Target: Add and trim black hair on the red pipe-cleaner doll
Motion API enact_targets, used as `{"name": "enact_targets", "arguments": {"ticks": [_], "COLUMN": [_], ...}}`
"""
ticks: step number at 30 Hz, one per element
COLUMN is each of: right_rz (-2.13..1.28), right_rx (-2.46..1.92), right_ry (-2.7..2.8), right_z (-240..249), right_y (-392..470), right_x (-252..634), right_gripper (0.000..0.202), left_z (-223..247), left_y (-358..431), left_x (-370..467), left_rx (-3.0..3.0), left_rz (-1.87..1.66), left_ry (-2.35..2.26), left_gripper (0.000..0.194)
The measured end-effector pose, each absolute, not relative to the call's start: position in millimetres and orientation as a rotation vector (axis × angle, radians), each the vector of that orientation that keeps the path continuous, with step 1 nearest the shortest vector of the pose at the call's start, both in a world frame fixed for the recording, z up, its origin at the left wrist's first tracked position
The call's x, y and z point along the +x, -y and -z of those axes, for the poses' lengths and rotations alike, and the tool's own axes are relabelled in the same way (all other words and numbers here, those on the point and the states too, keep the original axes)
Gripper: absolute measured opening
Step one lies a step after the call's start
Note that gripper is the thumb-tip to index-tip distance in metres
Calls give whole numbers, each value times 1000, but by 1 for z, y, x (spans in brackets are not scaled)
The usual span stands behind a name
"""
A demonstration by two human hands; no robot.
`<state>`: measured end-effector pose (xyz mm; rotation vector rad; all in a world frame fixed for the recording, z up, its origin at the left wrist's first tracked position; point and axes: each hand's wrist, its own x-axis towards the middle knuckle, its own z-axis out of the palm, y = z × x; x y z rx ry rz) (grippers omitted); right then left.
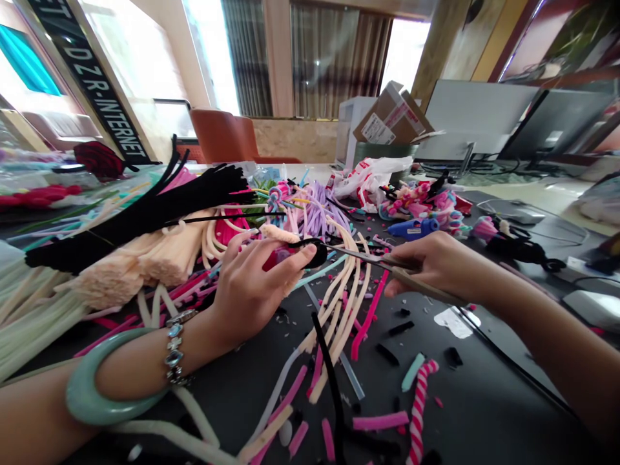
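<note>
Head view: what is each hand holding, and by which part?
The right hand grips the scissors by the handles. The left hand holds a fuzzy black-and-cream piece, thumb against its black end; the hand hides the rest of the grip.

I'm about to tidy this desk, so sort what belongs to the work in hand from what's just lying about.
In the work:
scissors in the right hand
fuzzy piece in the left hand
black stems, likely supplies

Just lying about, it seems:
blue tool
striped twist
plastic bag
cardboard box

Two hands (pixel 249 284), one pair of scissors (pixel 375 258), one bangle (pixel 82 387) (pale green), one cardboard box (pixel 398 119).
</note>
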<state>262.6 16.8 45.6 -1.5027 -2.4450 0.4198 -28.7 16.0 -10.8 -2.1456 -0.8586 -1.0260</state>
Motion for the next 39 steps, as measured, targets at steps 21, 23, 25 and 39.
{"name": "enact_targets", "arguments": {"ticks": [21, 23, 25, 39], "right_rz": [-1390, -1283, -1161, -134], "right_rx": [-1030, -1072, -1172, -1441], "right_ry": [2077, 2052, 2083, 2463], "right_z": [-39, -41, -43, -32], "right_y": [-25, -24, -23, -32], "right_x": [284, 286, 285, 274], "right_gripper": [55, 54, 51, 54], "left_z": [12, 11, 11, 12], "left_y": [-14, -14, -14, -15], "left_x": [-31, -31, -30, -28], "left_rx": [-2176, -2186, -2194, -2259], "left_rz": [1177, 1176, 1179, 1220], "left_ry": [698, 699, 700, 819], "left_gripper": [48, 47, 47, 41]}}
